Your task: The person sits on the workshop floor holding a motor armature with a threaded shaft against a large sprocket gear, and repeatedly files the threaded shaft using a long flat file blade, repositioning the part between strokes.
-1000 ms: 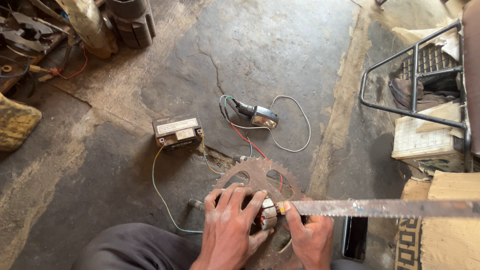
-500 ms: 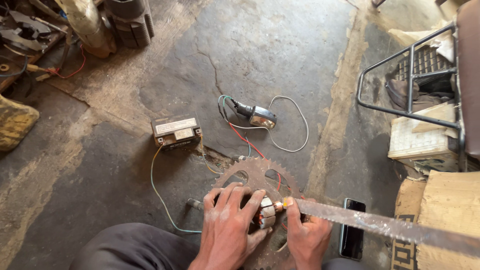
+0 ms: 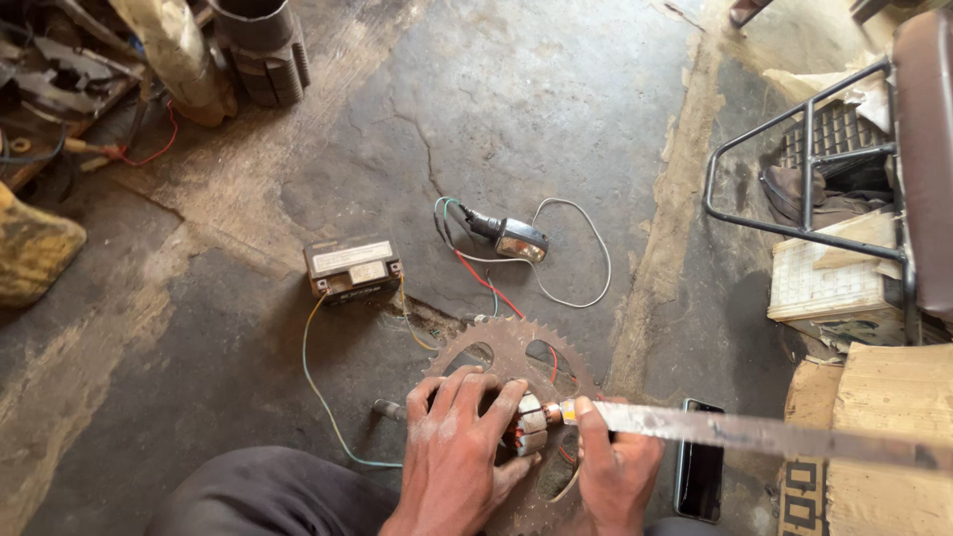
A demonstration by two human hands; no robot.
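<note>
My left hand (image 3: 457, 447) presses down on a small motor armature (image 3: 526, 429) that lies on a rusty toothed sprocket (image 3: 516, 357) on the concrete floor. My right hand (image 3: 613, 474) grips the near end of a long hacksaw blade (image 3: 764, 433). The blade's tip rests on the armature's copper end, and the blade runs off to the right edge of the view. My dark trouser leg (image 3: 268, 496) is at the bottom.
A small black battery (image 3: 352, 268) with green and yellow wires sits left of centre. An indicator lamp (image 3: 516, 238) with looped wires lies behind the sprocket. A dark phone (image 3: 701, 467) lies at right. A metal rack (image 3: 814, 189), cardboard boxes (image 3: 874, 437) and scrap parts (image 3: 60, 89) border the floor.
The blade has swung slightly, its far end dipping and then levelling as my right hand works it against the armature. My left hand stays on the armature.
</note>
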